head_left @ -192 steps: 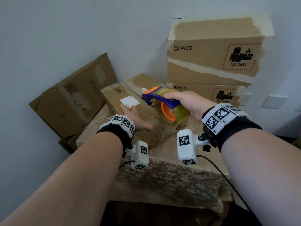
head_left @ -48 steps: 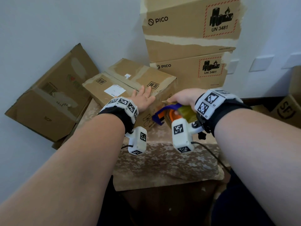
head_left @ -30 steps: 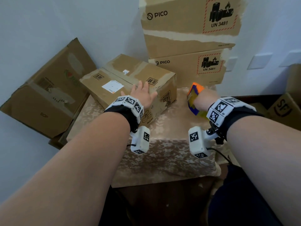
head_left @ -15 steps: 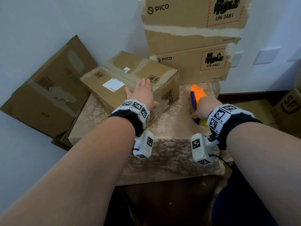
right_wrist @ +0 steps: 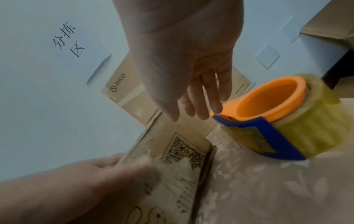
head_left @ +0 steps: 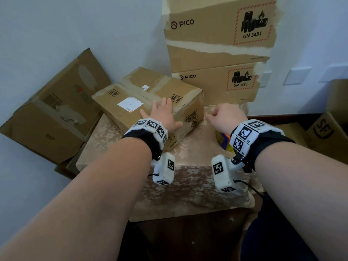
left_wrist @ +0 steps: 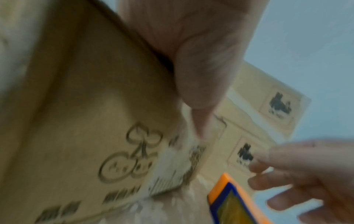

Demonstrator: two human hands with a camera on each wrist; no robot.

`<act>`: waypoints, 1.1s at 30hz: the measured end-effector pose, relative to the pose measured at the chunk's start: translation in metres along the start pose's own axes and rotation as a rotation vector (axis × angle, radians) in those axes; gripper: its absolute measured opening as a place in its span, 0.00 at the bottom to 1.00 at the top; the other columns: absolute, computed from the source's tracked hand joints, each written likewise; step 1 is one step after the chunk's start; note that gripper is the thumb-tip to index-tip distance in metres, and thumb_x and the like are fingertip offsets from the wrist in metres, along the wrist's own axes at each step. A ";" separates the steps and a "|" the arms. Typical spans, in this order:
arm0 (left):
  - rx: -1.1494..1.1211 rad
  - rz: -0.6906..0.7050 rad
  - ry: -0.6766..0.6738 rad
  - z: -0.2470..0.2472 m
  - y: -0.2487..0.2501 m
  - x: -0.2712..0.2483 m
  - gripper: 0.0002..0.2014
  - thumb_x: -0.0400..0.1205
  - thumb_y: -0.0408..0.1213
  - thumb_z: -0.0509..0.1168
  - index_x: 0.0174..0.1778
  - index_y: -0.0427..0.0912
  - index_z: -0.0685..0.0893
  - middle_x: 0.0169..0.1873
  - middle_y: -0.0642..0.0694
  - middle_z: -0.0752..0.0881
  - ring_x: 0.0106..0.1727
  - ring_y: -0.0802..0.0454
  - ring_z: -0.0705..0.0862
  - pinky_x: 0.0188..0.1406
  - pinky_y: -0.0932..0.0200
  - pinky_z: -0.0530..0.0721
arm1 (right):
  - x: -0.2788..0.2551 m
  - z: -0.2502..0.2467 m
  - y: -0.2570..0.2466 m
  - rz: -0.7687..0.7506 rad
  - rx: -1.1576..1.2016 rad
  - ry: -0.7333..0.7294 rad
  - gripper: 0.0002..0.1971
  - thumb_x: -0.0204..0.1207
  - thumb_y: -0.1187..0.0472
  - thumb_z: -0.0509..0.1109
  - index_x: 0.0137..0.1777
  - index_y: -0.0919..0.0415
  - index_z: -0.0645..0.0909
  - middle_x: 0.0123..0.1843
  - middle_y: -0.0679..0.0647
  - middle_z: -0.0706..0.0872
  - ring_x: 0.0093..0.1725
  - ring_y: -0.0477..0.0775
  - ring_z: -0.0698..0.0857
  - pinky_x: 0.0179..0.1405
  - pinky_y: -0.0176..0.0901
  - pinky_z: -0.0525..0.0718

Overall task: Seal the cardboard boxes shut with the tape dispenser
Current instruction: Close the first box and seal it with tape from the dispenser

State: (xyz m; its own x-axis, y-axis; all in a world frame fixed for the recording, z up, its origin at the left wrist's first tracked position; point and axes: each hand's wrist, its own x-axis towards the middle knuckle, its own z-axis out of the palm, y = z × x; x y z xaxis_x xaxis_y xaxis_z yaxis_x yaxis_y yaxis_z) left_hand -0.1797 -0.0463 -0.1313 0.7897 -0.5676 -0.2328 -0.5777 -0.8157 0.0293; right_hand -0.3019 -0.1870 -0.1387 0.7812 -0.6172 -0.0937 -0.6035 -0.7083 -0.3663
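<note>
**Dispenser set down, left hand flat on the box**

Biggest in my view are the two stacked PICO cartons (head_left: 216, 53) against the wall, with a tilted brown box (head_left: 54, 113) leaning at the far left. In front of them I see the table (head_left: 188, 194) under its pale patterned cloth. On it lies the cardboard box (head_left: 131, 108) I am working on, its top seam already covered by a strip of tape.

My left hand (head_left: 163, 117) lies on the near end of that box's top, fingers straight and spread, thumb hanging over the edge. My right hand (head_left: 226, 117) hovers just right of the box, holding nothing, fingers loosely curled.

The tape dispenser (right_wrist: 277, 118) stands on the cloth just beside and below my right hand, not touched; from the head view only a sliver (head_left: 223, 141) shows beneath the wrist.
</note>
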 end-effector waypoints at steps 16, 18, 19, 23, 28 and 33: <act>-0.415 -0.281 -0.094 -0.043 -0.062 -0.051 0.15 0.84 0.26 0.55 0.66 0.30 0.78 0.64 0.34 0.81 0.57 0.41 0.81 0.60 0.52 0.79 | -0.030 -0.015 -0.074 -0.005 0.408 -0.240 0.30 0.83 0.51 0.60 0.82 0.58 0.58 0.62 0.59 0.80 0.54 0.58 0.83 0.54 0.54 0.87; -0.704 -0.296 -0.134 -0.042 -0.060 -0.055 0.17 0.86 0.30 0.56 0.70 0.32 0.75 0.65 0.32 0.81 0.54 0.40 0.83 0.52 0.50 0.84 | -0.032 -0.017 -0.078 0.005 0.412 -0.237 0.31 0.83 0.51 0.62 0.82 0.59 0.57 0.68 0.60 0.77 0.56 0.57 0.80 0.57 0.54 0.85; -0.837 -0.309 -0.157 -0.044 -0.056 -0.063 0.18 0.87 0.33 0.55 0.73 0.33 0.73 0.63 0.32 0.81 0.54 0.40 0.85 0.47 0.51 0.86 | -0.033 -0.018 -0.079 0.015 0.401 -0.237 0.32 0.83 0.51 0.62 0.82 0.60 0.57 0.70 0.61 0.76 0.55 0.57 0.78 0.56 0.52 0.84; -0.985 -0.251 -0.288 -0.048 -0.058 -0.074 0.17 0.88 0.38 0.56 0.71 0.37 0.75 0.46 0.41 0.89 0.46 0.48 0.89 0.43 0.54 0.89 | -0.036 -0.020 -0.080 0.051 0.306 -0.242 0.34 0.82 0.50 0.64 0.83 0.61 0.55 0.71 0.62 0.76 0.50 0.56 0.77 0.42 0.45 0.77; -0.598 -0.267 -0.011 -0.050 -0.097 -0.047 0.10 0.85 0.30 0.55 0.50 0.36 0.82 0.39 0.45 0.84 0.42 0.50 0.83 0.45 0.57 0.84 | -0.036 -0.013 -0.083 0.085 0.260 -0.263 0.38 0.81 0.55 0.67 0.84 0.59 0.48 0.55 0.58 0.80 0.38 0.52 0.80 0.24 0.39 0.73; -0.315 -0.405 0.033 -0.043 -0.152 -0.016 0.20 0.77 0.35 0.55 0.64 0.37 0.77 0.62 0.35 0.79 0.60 0.36 0.79 0.58 0.50 0.78 | -0.027 -0.010 -0.086 0.125 0.238 -0.277 0.37 0.82 0.66 0.60 0.85 0.62 0.42 0.54 0.61 0.77 0.33 0.49 0.77 0.21 0.37 0.71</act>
State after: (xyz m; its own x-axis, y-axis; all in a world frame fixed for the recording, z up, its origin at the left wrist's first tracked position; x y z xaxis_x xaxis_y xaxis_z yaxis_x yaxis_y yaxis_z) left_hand -0.0955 0.0823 -0.0905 0.9464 -0.1979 -0.2553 -0.1376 -0.9621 0.2354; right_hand -0.2729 -0.1128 -0.0952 0.7371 -0.5550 -0.3856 -0.6682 -0.5139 -0.5379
